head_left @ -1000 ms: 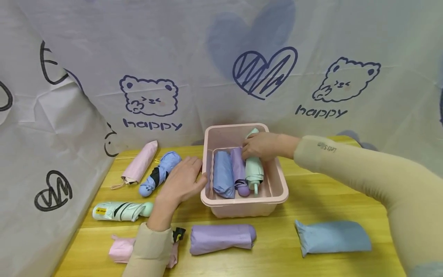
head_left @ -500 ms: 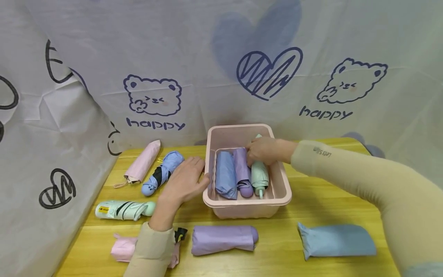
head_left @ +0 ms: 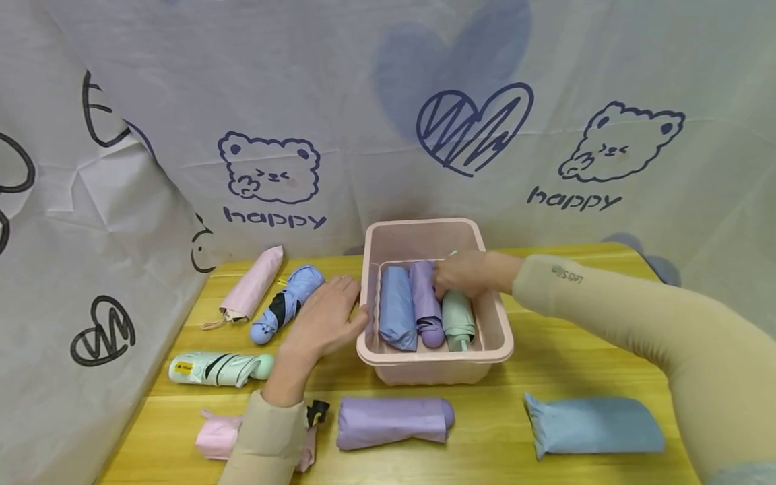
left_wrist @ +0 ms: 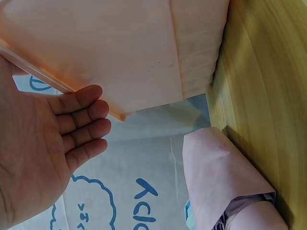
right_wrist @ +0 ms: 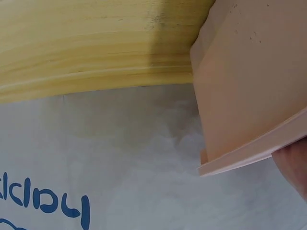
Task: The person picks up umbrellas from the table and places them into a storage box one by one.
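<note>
The pink bin (head_left: 432,372) holds a blue folded umbrella (head_left: 397,310), a purple one (head_left: 426,303) and a mint green one (head_left: 457,315), lying side by side. My right hand (head_left: 465,273) reaches over the right rim and grips the mint umbrella, covering its far part; its fingertips are hidden. In the right wrist view only a bit of that hand (right_wrist: 293,165) shows past the bin wall (right_wrist: 249,91). My left hand (head_left: 324,316) rests against the bin's left rim with fingers extended. The left wrist view shows that hand (left_wrist: 53,139) at the rim, fingers relaxed and together.
Left of the bin lie a pink umbrella (head_left: 253,283), a blue one (head_left: 287,302), a mint one (head_left: 218,369) and a pink one (head_left: 218,436) partly under the left sleeve. In front is a purple umbrella (head_left: 391,422); a blue one (head_left: 597,425) lies front right. A printed cloth hangs behind.
The mint umbrella in the bin has been lowered and shifted slightly right and nearer, with my right hand moving down on it. My left hand has stayed at the rim; the view has shifted slightly.
</note>
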`<state>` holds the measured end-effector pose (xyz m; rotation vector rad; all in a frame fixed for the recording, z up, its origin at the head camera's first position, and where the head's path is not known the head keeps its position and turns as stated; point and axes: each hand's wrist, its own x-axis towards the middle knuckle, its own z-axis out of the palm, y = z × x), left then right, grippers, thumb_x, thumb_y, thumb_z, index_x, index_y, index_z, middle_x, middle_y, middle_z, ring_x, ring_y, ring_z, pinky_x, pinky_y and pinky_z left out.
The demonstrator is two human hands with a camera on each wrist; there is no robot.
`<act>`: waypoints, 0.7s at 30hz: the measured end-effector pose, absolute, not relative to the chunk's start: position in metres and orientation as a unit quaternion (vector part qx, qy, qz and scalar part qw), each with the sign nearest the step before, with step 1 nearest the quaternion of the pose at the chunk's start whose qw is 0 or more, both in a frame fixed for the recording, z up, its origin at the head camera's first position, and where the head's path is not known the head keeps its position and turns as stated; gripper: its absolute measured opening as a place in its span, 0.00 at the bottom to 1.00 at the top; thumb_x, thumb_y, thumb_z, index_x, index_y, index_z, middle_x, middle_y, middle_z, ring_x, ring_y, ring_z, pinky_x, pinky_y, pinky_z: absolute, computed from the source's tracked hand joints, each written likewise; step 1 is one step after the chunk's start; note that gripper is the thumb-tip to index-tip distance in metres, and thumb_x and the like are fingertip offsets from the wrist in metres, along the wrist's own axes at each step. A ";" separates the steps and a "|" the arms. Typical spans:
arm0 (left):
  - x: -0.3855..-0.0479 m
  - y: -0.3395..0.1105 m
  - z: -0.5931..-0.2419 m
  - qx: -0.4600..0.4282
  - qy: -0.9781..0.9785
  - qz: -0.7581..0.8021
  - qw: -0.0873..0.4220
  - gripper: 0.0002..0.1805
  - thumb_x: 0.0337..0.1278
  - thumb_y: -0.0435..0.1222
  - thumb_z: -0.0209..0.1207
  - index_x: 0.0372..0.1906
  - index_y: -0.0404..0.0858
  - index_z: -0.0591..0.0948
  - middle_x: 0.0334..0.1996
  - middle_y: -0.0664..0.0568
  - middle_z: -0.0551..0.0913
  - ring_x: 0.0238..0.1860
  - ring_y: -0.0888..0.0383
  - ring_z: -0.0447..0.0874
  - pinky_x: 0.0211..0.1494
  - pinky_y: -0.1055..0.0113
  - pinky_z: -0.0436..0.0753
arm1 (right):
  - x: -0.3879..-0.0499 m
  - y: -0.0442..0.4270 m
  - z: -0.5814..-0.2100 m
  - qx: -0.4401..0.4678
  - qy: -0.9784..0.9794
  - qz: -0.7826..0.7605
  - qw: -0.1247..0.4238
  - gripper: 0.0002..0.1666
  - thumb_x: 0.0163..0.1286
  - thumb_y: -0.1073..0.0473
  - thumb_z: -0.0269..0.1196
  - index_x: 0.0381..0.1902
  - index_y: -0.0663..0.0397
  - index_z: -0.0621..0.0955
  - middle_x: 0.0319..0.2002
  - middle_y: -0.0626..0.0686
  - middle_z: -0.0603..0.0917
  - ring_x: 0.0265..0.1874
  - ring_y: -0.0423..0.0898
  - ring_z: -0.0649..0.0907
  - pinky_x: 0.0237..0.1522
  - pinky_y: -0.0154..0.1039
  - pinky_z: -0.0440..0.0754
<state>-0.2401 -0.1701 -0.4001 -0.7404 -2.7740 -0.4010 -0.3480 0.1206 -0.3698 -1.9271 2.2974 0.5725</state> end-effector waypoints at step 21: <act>-0.239 -0.168 -0.399 -0.253 -0.949 -0.143 0.123 0.22 0.63 0.46 0.47 0.48 0.33 0.79 0.45 0.45 0.82 0.50 0.47 0.78 0.61 0.51 0.77 | -0.343 0.126 -0.358 -0.584 0.805 0.104 0.029 0.18 0.56 0.73 0.69 0.43 0.53 0.90 0.41 0.54 0.89 0.42 0.54 0.87 0.47 0.48 0.85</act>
